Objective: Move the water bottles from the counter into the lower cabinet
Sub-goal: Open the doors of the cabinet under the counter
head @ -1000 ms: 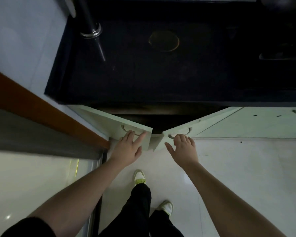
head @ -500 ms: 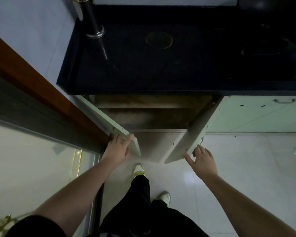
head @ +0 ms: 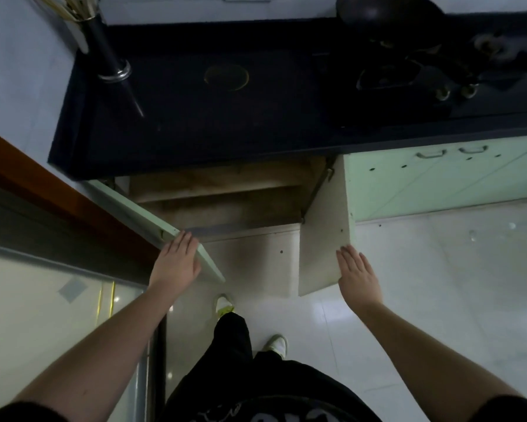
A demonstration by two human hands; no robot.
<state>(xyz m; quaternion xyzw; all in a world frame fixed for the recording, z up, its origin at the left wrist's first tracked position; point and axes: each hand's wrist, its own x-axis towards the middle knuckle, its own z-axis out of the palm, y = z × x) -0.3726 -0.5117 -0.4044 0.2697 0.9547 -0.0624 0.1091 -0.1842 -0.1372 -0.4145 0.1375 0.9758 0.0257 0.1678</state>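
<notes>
Lower cabinet (head: 225, 205) stands open under the dark counter (head: 256, 129), both doors swung out toward the person. Nearest, two bare forearms reach forward over black trousers and white shoes. The left hand (head: 175, 263) lies flat, fingers straight and together, on the top edge of the left door (head: 152, 222). The right hand (head: 358, 277), fingers straight and slightly apart, touches the outer edge of the right door (head: 324, 239). Farther back, brown shelves show inside. No water bottles can be made out on the counter; a utensil holder (head: 104, 53) stands at its left end.

white print on black shirt (head: 256, 417), cut off, unreadable
</notes>
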